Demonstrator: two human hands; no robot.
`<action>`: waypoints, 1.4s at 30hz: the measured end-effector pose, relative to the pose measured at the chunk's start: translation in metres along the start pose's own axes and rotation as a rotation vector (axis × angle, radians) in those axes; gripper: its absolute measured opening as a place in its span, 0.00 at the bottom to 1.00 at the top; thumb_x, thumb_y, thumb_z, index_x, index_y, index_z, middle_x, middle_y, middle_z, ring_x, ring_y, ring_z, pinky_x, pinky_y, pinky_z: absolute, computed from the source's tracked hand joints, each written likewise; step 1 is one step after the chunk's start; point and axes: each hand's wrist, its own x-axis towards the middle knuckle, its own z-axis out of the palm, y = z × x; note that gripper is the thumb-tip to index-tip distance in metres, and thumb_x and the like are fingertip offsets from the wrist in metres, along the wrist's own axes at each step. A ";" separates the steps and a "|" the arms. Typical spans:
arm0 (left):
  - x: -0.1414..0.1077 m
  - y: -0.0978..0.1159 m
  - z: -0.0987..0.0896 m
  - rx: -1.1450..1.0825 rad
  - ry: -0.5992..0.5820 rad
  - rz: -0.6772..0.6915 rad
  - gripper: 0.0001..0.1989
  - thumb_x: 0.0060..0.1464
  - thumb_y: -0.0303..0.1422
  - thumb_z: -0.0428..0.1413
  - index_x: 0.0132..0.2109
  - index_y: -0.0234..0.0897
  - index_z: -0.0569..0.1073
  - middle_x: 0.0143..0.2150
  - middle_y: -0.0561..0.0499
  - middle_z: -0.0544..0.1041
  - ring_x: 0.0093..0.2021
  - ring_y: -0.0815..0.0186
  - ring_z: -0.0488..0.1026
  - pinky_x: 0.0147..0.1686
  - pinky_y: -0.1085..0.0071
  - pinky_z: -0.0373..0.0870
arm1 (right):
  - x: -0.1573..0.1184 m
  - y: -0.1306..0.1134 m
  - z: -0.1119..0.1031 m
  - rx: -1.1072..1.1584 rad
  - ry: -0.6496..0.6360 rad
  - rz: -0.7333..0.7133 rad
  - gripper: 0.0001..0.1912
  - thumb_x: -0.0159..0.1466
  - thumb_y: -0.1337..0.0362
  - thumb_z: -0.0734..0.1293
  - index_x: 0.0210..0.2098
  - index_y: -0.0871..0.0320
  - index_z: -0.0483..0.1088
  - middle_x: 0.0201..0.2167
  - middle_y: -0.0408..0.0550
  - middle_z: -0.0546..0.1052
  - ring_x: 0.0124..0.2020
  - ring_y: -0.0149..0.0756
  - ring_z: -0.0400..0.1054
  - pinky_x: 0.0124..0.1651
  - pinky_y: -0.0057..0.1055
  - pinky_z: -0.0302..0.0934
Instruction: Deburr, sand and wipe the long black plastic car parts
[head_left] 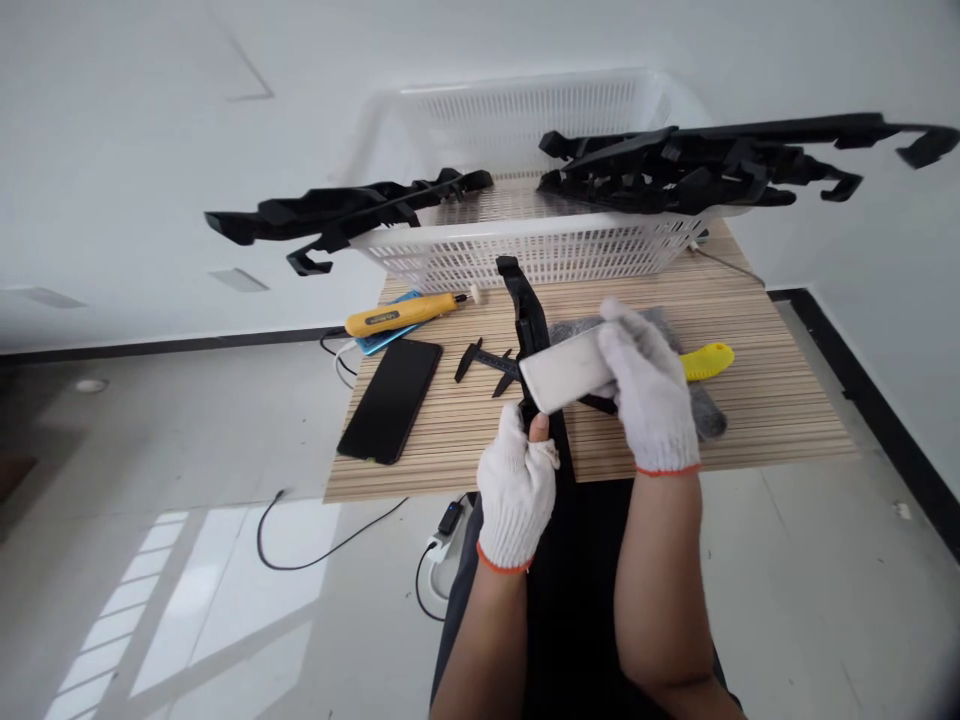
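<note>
My left hand [517, 485], in a white knit glove with a bare fingertip showing, is closed around a long black plastic part [531, 318]. The part points away from me over the table, and its near end runs back toward my lap. In my right hand [651, 385], also gloved, is a flat white rectangular block [568, 370]. The block lies against or just above the black part near my left fingers; I cannot tell whether they touch. Beside them lies a black caliper [491, 362], partly hidden by the part. A yellow-handled tool [707, 362] sits on a grey cloth [705, 412] behind my right hand.
A white plastic basket [525, 240] stands at the back with several black parts [675, 165] jutting over both sides. On the left of the wooden table [780, 400] are a phone [390, 400] and a yellow rotary tool [401, 314]. Cables [337, 560] trail on the floor.
</note>
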 end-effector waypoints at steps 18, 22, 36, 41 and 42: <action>0.002 -0.002 0.003 0.043 0.017 0.020 0.18 0.68 0.45 0.46 0.47 0.37 0.74 0.27 0.50 0.75 0.25 0.65 0.71 0.29 0.71 0.63 | -0.002 0.012 0.007 0.025 -0.109 -0.038 0.31 0.60 0.55 0.73 0.62 0.53 0.71 0.48 0.47 0.80 0.32 0.30 0.71 0.32 0.28 0.69; 0.003 0.001 0.002 0.057 0.032 0.006 0.17 0.68 0.44 0.46 0.45 0.37 0.73 0.25 0.52 0.72 0.25 0.65 0.69 0.29 0.70 0.62 | 0.002 0.010 0.003 -0.018 -0.237 -0.008 0.30 0.60 0.56 0.73 0.61 0.53 0.72 0.44 0.45 0.81 0.29 0.29 0.70 0.27 0.25 0.67; 0.009 0.020 0.011 0.098 0.099 -0.092 0.19 0.67 0.40 0.53 0.56 0.34 0.76 0.32 0.44 0.80 0.33 0.60 0.77 0.34 0.71 0.64 | -0.003 0.011 -0.028 -0.090 -0.237 0.045 0.22 0.59 0.59 0.71 0.52 0.55 0.73 0.40 0.45 0.83 0.25 0.29 0.75 0.25 0.25 0.70; 0.006 0.028 0.002 0.026 0.034 -0.138 0.17 0.68 0.41 0.50 0.56 0.40 0.76 0.34 0.46 0.82 0.35 0.59 0.78 0.36 0.70 0.65 | -0.013 0.005 -0.032 -0.254 -0.221 0.145 0.23 0.61 0.52 0.71 0.53 0.51 0.68 0.29 0.38 0.79 0.09 0.24 0.59 0.10 0.21 0.46; 0.004 0.028 0.000 0.018 0.017 -0.135 0.17 0.68 0.42 0.49 0.55 0.41 0.76 0.34 0.48 0.81 0.35 0.60 0.78 0.36 0.70 0.65 | -0.014 0.005 -0.034 -0.213 -0.217 0.148 0.24 0.60 0.52 0.71 0.53 0.50 0.67 0.27 0.37 0.79 0.10 0.24 0.58 0.11 0.20 0.46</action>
